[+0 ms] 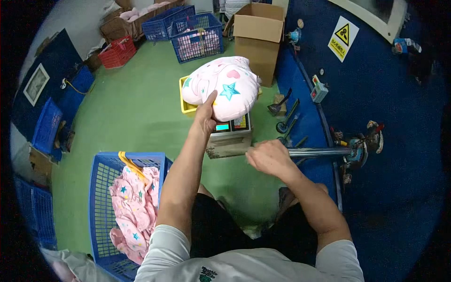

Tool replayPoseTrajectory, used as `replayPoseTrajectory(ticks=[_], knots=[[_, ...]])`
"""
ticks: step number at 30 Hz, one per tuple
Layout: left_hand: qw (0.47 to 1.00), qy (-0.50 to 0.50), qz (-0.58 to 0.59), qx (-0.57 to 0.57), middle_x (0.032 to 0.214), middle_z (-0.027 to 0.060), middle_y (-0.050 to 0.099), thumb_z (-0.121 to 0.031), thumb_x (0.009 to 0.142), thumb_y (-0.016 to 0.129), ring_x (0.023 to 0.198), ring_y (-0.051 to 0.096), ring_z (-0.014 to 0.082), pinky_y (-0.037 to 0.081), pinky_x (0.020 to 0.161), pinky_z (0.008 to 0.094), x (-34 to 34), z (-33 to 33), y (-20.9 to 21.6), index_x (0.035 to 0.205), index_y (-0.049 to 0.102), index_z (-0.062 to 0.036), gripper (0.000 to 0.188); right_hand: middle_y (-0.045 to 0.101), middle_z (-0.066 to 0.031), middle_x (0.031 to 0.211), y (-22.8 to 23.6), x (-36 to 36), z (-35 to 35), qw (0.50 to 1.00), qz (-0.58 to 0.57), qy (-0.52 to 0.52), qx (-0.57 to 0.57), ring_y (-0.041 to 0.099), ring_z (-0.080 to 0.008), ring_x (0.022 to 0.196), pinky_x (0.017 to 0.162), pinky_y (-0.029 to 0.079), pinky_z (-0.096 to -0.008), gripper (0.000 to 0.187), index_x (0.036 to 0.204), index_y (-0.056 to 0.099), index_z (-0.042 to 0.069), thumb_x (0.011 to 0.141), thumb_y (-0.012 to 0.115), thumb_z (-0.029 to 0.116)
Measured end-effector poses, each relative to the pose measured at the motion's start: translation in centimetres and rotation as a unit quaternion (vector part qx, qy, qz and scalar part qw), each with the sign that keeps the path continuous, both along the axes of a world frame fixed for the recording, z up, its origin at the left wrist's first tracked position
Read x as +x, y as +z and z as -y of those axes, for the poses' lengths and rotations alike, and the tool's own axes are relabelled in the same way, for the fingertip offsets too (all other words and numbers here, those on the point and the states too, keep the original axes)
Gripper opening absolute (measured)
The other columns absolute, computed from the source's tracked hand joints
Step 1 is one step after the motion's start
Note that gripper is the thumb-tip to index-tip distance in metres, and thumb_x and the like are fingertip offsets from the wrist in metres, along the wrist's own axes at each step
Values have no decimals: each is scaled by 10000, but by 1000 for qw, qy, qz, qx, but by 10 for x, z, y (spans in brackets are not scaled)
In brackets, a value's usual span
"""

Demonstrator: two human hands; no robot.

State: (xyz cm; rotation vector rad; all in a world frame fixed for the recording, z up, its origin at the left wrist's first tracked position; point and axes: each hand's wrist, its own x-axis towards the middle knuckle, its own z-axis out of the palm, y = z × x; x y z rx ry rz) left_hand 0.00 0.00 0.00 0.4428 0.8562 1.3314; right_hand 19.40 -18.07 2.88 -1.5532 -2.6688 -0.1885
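My left hand (pixel 205 117) grips the near edge of a plump pink stuffed cushion (pixel 235 105) with shiny teal stars and a heart, its thumb lying on top. The cushion rests on or just above a yellow tray (pixel 183 104). Under it, a scale (pixel 239 123) with a lit display sits on a pale box (pixel 230 144). Beside the tip of a horizontal metal tube (pixel 319 152), my right hand (pixel 270 157) is closed with curled fingers. Whatever it may hold is hidden, and I cannot tell whether it touches the tube.
To the left stands a blue basket (pixel 104 197) of limp pink star-printed covers (pixel 134 211). Farther back are a tall open carton (pixel 257 47), a blue crate (pixel 197 52) of pink pieces and a red basket (pixel 117 52). The blue machine panel (pixel 394 174) borders my right side.
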Motion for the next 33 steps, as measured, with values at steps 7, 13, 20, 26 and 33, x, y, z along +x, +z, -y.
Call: replayPoseTrajectory(ticks=[7,13,20,26,33], knots=[[999,-11,-30,-23,1050,199,701,-95,945,633,847,716,229,579,621,224,-10,-34,-45,1277,542,123,408,702,-124,660,-7,-5,6,999,-50,20,0,621,-351,515,451,467,-513,272,662,695,60,851,597,228],[997,-13,6,70,1040,191,693,-39,948,576,869,699,222,582,675,248,-46,-11,-51,1249,564,135,348,704,-140,674,9,6,7,999,-38,11,-4,632,-366,539,486,489,-509,298,675,685,33,866,573,233],[994,-38,-77,74,1067,198,675,-51,959,541,881,689,216,588,724,282,-110,108,-33,1187,572,85,268,713,-164,712,7,7,6,998,-61,0,1,653,-394,595,561,522,-512,297,730,692,19,879,545,230],[985,-106,-78,114,1117,180,665,-39,954,503,938,678,212,577,788,288,-120,177,-59,1190,564,49,259,720,-179,763,6,2,6,997,-80,-11,-13,665,-408,650,632,533,-507,299,768,669,13,899,521,237],[992,-5,-68,108,1201,176,652,-63,959,476,1008,667,227,566,869,317,-103,210,-33,1283,541,42,347,720,-138,787,17,0,8,998,-22,-34,-47,666,-384,677,668,528,-483,258,782,630,40,917,528,235]])
